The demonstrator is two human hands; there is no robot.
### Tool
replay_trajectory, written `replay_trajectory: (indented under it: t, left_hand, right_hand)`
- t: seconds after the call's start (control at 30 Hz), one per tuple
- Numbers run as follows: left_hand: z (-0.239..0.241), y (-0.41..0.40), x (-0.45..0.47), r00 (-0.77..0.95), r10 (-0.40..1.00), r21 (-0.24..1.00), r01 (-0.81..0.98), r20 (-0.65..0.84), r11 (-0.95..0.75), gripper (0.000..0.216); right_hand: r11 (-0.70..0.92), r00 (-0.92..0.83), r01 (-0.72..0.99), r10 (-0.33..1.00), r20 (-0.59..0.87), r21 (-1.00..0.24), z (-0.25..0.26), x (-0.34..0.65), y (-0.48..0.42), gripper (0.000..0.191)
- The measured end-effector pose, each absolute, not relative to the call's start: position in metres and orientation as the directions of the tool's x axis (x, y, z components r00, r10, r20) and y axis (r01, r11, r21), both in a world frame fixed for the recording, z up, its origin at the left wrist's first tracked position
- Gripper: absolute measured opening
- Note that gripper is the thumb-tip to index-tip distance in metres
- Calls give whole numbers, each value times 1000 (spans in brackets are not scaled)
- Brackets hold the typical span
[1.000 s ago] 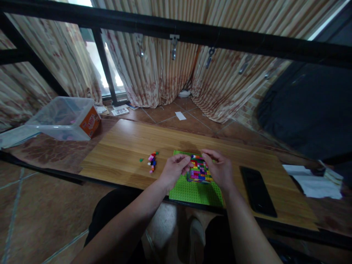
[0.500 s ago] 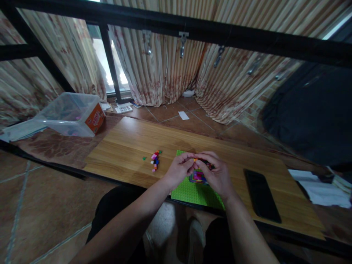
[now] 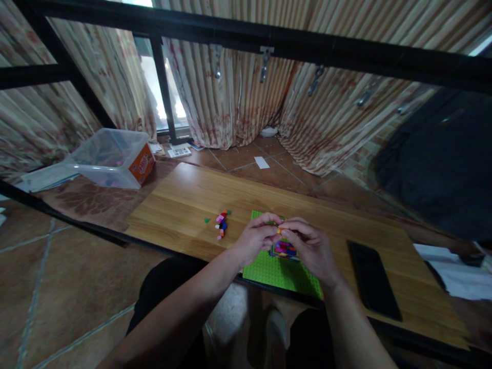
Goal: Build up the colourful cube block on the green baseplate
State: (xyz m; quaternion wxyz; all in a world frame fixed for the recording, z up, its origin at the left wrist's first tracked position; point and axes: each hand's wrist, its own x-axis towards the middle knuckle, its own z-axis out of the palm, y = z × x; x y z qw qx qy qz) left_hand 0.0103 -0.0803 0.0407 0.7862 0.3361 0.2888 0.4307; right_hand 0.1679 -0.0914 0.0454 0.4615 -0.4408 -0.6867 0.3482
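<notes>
A green studded baseplate (image 3: 277, 271) lies at the near edge of a wooden board (image 3: 180, 205). A block of many-coloured small bricks (image 3: 284, 249) stands on it, mostly hidden by my hands. My left hand (image 3: 255, 238) and my right hand (image 3: 311, 246) meet just above that block, fingers curled and pinched together on a small orange-yellow brick (image 3: 279, 231). A short row of loose coloured bricks (image 3: 222, 224) and a single green piece (image 3: 206, 220) lie on the board to the left of my hands.
A black phone (image 3: 374, 279) lies on the board to the right. A clear plastic tub with an orange label (image 3: 111, 158) sits on the floor at the left. White papers (image 3: 457, 271) lie far right. A black metal frame (image 3: 269, 46) and striped curtains stand behind.
My hands came together from either side of the brick block and now pinch a small brick above it. The camera has shifted a little to the left.
</notes>
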Motion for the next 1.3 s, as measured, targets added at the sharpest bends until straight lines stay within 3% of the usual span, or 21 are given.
replay_trajectory:
  t: [0.2, 0.43, 0.7, 0.87, 1.0, 1.17, 1.3]
  left_hand:
    - [44, -81, 8, 530, 836, 743, -502, -141, 443, 22]
    - [35, -77, 9, 416, 864, 784, -420, -282, 458, 21]
    - [34, -76, 10, 346, 871, 811, -353, -349, 466, 19]
    - [32, -75, 10, 314, 875, 814, -346, -369, 467, 18]
    - [32, -76, 11, 303, 878, 820, -336, -371, 463, 17]
    - [32, -76, 11, 302, 878, 820, -337, -372, 463, 16]
    - [32, -74, 12, 292, 877, 821, -330, -380, 466, 16]
  right_hand:
    - [252, -141, 139, 962, 232, -958, 43, 175, -95, 10]
    - [209, 135, -79, 971, 198, -975, 41, 186, -88, 16]
    - [185, 261, -71, 952, 160, -980, 39, 189, -84, 16]
    - [168, 251, 24, 953, 168, -986, 36, 191, -82, 20]
    - [131, 253, 234, 949, 190, -963, 32, 191, -81, 26]
    - [149, 197, 546, 934, 299, -824, 30, 190, -81, 31]
    - [177, 137, 669, 925, 353, -722, 30, 191, -80, 31]
